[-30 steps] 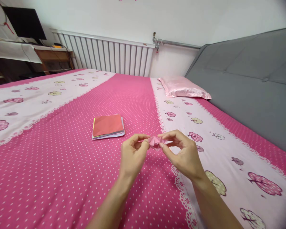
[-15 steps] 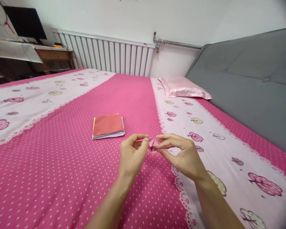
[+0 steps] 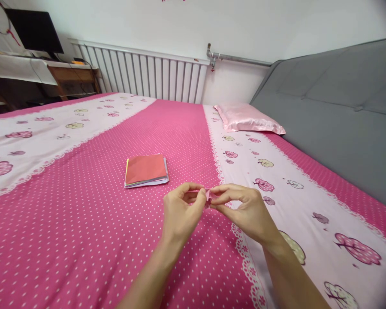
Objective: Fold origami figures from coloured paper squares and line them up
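Observation:
A small folded piece of pink paper [image 3: 208, 195] is pinched between my two hands, above the bedspread. My left hand [image 3: 184, 210] grips its left side between thumb and fingers. On the right side, the thumb and fingertips of my right hand [image 3: 244, 208] hold it too. Fingers cover most of the paper, so its full shape is hidden. Beyond my left hand lies a stack of square coloured paper [image 3: 146, 168], with a red sheet on top.
The bed wears a pink dotted bedspread [image 3: 83, 223] with white tree-print bands. A pink pillow [image 3: 249, 117] rests by the grey headboard [image 3: 337, 98]. Against the wall stand a radiator [image 3: 141, 71] and a desk with a black monitor [image 3: 35, 32].
My left hand has shifted slightly right, towards my right hand. The folded paper looks narrower between the fingers, and less of it shows. The paper stack has stayed put.

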The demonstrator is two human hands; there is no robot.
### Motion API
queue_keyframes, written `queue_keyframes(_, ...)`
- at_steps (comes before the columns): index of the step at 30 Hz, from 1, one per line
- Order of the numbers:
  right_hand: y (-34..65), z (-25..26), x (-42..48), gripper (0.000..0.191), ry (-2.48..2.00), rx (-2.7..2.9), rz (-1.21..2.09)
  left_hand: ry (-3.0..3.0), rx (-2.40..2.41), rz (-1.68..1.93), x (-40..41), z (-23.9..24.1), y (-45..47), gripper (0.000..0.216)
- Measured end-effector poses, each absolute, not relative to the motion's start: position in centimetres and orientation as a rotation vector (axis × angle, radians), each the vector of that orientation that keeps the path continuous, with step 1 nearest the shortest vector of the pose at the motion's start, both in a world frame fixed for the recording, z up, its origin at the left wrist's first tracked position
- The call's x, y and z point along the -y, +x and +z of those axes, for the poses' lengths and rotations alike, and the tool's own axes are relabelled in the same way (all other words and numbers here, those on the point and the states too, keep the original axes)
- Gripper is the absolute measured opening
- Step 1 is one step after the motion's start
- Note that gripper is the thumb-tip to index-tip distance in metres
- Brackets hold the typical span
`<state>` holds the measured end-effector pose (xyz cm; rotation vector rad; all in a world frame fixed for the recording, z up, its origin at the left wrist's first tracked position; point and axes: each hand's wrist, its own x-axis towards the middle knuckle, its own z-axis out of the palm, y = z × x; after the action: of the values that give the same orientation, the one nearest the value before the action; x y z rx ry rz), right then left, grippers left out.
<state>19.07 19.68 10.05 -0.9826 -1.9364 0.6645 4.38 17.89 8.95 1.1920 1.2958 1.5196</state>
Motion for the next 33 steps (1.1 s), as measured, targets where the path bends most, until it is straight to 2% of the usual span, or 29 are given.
queue_keyframes(9,18.66,9.58,-19.74,0.004,-1.038,1.849,0.628,1.210,-1.286,1.506,-17.70,9.16,4.48,0.009)
queue_keyframes(16,18.61,9.97,-19.61,0.009,-0.975,1.992,0.593,1.154,-1.251,1.472,-17.80,9.25,4.38,0.011)
queue_keyframes(26,18.65,10.00,-19.70,0.003,-1.015,2.070,0.544,1.132,-1.252,1.480,-17.65,9.43,4.30,0.010)
queue_keyframes(33,18.88,10.18,-19.49,0.009,-1.082,2.220,0.377,1.099,-1.212,1.452,-17.71,9.38,4.45,0.008)
